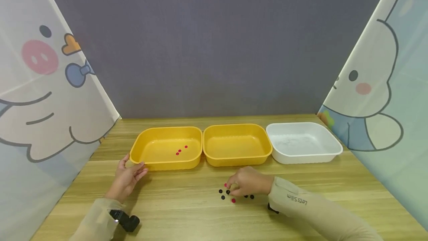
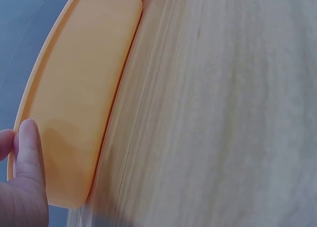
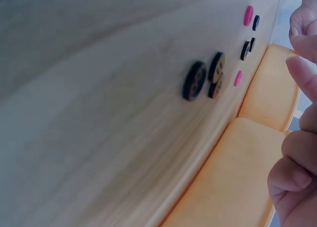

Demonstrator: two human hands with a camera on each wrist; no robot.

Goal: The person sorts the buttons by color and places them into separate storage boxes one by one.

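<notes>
My left hand (image 1: 125, 177) holds the near left corner of the left yellow tray (image 1: 157, 166), with fingers against its rim and outer wall (image 2: 74, 88). Three pink buttons (image 1: 180, 151) lie inside that tray. Over a loose group of buttons on the table is my right hand (image 1: 249, 181), thumb and index finger slightly apart with nothing visible between them, other fingers curled. A black button (image 1: 228, 192) and a pink button (image 1: 225, 185) lie by its fingertips. Another pink button (image 1: 233, 200) sits nearer me. Black buttons (image 3: 194, 81) also lie under the hand.
A second yellow tray (image 1: 237, 161) touches the left one, and a white tray (image 1: 307, 159) stands at its right. All stand in a row on the wooden table (image 1: 180, 211). A dark panel (image 1: 214, 47) rises behind, with printed cloths at both sides.
</notes>
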